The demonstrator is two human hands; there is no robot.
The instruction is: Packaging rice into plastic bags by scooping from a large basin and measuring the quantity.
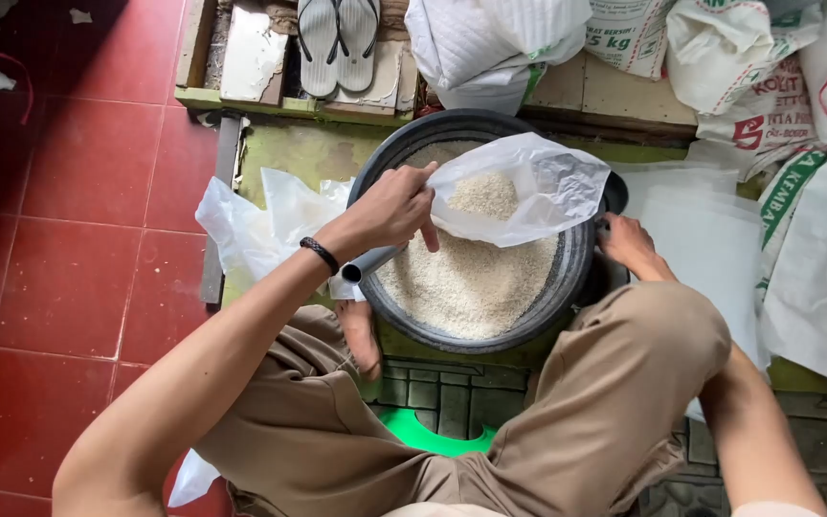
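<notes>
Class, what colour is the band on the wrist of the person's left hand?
Black: the wristband behind the left hand, in the head view.

Soft, even daylight fills the scene, with no hard shadows. The far left corner of the red floor [78, 172] lies in dim shade. The clear bag [528, 191] and white sacks [748, 57] far right are bright, nearly washed out, with mild glare on the plastic. Focus is sharp throughout; slight wide-angle stretching shows at the near edges.
</notes>
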